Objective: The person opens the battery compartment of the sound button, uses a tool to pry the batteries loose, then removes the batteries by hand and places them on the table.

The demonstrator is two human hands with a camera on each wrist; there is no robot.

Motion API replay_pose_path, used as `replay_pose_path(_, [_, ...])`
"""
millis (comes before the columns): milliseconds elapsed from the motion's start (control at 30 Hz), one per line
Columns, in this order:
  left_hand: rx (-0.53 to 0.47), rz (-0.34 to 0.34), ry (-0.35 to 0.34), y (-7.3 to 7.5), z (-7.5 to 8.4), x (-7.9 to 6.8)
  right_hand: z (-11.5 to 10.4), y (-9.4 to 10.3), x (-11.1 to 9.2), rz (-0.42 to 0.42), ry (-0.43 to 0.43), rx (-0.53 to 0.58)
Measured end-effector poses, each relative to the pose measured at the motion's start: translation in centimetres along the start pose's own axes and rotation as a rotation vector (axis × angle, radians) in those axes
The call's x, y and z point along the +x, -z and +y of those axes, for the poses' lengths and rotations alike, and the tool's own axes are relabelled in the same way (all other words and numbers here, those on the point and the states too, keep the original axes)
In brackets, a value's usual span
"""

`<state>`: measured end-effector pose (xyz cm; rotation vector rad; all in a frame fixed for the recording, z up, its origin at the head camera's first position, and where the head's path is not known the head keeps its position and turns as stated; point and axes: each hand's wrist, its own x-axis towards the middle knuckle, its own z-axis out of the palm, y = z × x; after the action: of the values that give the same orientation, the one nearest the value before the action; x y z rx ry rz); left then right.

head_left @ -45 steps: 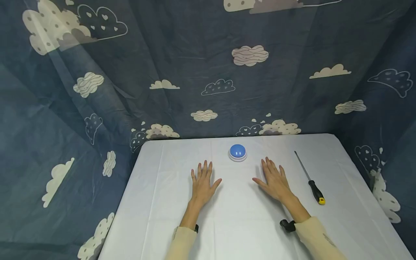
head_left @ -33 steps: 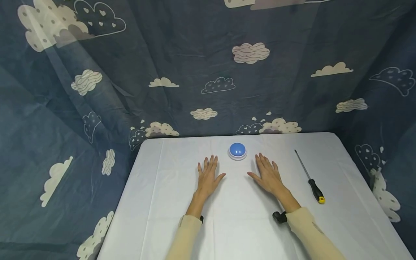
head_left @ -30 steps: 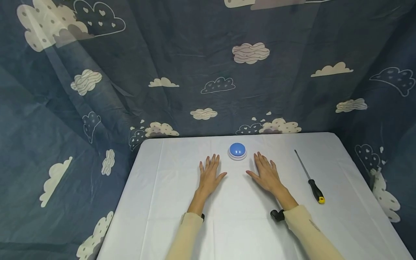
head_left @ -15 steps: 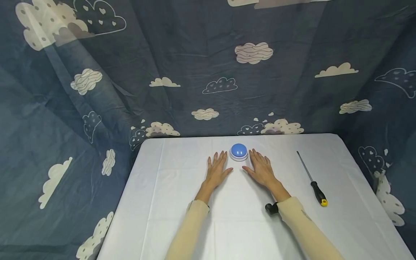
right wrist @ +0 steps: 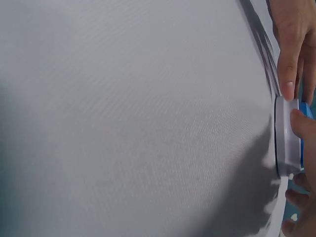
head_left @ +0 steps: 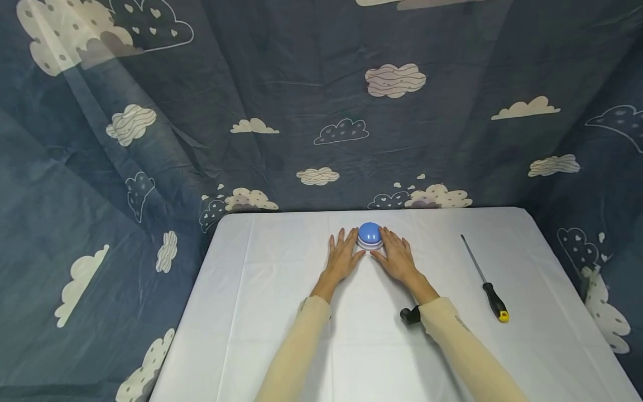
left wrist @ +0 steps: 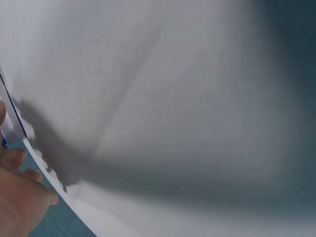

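Observation:
A blue dome push button on a round white base stands near the table's far side. In the head view my left hand lies at its left, fingers extended, index fingertip at the base's edge. From the right, my right hand has its extended fingertips against the button's side. Both thumbs point inward in front of the base. In the right wrist view a thumb touches the button and another hand's fingertip meets the base. Only part of a hand shows in the left wrist view.
A screwdriver with a black and yellow handle lies on the right of the white-covered table. A dark blue cloud-print curtain hangs behind and beside the table. A black wrist camera is on the right wrist.
Both hands have slid forward and inward from either side until their fingertips reach the button. The button and screwdriver stay in place; the head view has shifted slightly.

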<state>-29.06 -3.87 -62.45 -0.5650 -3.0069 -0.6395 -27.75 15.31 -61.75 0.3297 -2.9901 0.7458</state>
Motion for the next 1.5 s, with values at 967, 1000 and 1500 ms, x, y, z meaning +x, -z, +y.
replay_pose_path(967, [-0.237,0.134,0.057,-0.3,1.0,0.6,-0.2,0.0,0.1,0.128,0.024,0.151])
replay_pose_path(1000, [-0.247,0.146,0.049,-0.3,1.0,0.5,-0.2,0.1,0.0,0.129,0.034,0.154])
replay_pose_path(1500, [-0.448,0.142,0.037,1.6,1.3,-1.2,-0.9,1.6,-1.8,0.195,0.094,0.189])
